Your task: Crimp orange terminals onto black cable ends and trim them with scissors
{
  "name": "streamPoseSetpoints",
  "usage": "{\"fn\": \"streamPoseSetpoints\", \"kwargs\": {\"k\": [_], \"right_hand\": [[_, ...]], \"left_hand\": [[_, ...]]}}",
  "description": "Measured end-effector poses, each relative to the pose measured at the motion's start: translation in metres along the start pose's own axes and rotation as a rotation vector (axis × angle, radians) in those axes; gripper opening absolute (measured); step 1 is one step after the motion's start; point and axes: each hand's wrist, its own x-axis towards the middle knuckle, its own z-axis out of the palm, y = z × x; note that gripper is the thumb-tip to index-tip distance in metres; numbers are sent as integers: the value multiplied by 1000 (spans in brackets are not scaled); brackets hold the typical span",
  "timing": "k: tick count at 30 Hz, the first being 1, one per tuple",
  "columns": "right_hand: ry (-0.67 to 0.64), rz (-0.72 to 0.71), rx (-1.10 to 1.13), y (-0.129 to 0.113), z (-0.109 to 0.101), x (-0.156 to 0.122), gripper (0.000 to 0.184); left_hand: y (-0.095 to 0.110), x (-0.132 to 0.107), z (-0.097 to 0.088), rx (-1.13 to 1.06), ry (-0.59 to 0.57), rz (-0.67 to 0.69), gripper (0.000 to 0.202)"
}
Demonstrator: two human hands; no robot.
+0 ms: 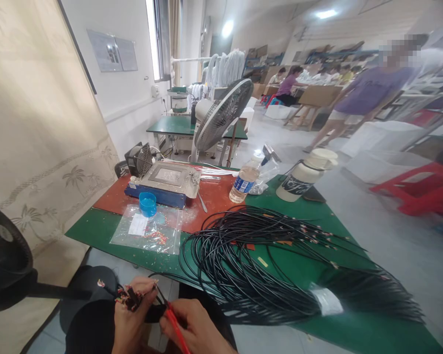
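Note:
My left hand (140, 297) is closed around a bundle of black cables (132, 299) whose stripped ends show thin red, yellow and white wires. One cable end sticks up by its thumb and fingertips. In my right hand (197, 319) is a red-handled tool (175, 324) with a narrow dark tip, held close to that cable end; its exact kind is hard to make out. Both hands are low, in front of the table's near edge. Beside them a large heap of black cables (221, 255) spreads over the green table (317, 221), bound with white wrap (327, 299) at the right.
On the table lie a blue box-like device (155, 194), a blue cup (147, 204) and a clear plastic bag (121, 236) with scraps. Behind the cables stand a bottle (245, 179) and a cream jug (302, 177). A black fan (7, 255) is at left. A person (369, 91) stands right.

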Motion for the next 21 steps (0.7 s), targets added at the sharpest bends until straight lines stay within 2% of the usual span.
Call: {"fn": "streamPoseSetpoints", "kwargs": {"k": [1,3,6,8,10,13,15,21], "right_hand": [[38,-38,-76,3,-1,1,40],[-9,-42,-39,6,-2,1,41],[-192,68,260,3,-1,-2,51],[-236,86,405,0,1,-4,56],[-204,75,438,1,3,-3,57],[-77,77,308,11,7,2,56],[-37,62,248,17,10,5,56],[-190,86,552,11,12,4,59]], "left_hand": [[2,0,1,-20,1,-26,10],[5,-1,4,-66,-7,-83,13],[4,-2,5,-124,-39,-166,17],[1,-3,4,-166,-41,-215,18],[0,-4,4,-210,-39,-265,19],[3,-6,6,-293,-29,-307,20],[6,-8,9,-343,10,-308,20],[6,-10,14,-372,70,-268,23]]}}
